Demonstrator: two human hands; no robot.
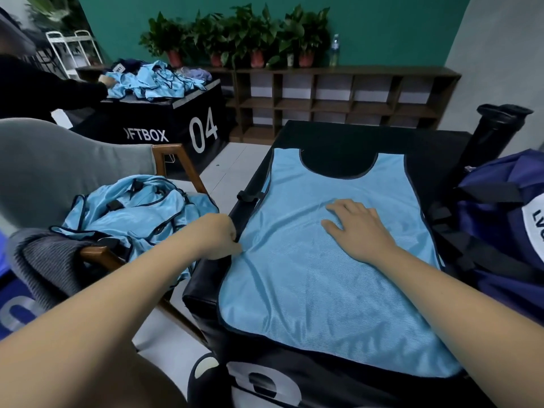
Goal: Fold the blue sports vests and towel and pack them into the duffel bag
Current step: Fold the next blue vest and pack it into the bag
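Draping the wooden arm of the chair (64, 154) at far left is a ribbed grey towel (38, 254), beside a crumpled heap of vests (132, 213) in shiny light-blue mesh. Next, the left hand (217, 237), fingers curled, pinches the dark-trimmed left hem of the spread vest (323, 290), which lies flat on a black padded box (338, 136). The right hand (359, 228) rests palm-down, fingers straight, on the vest's middle. A navy duffel bag (500, 231) sits just beside its right edge.

Potted plants (253, 30) line a brown cubby shelf (350, 71).
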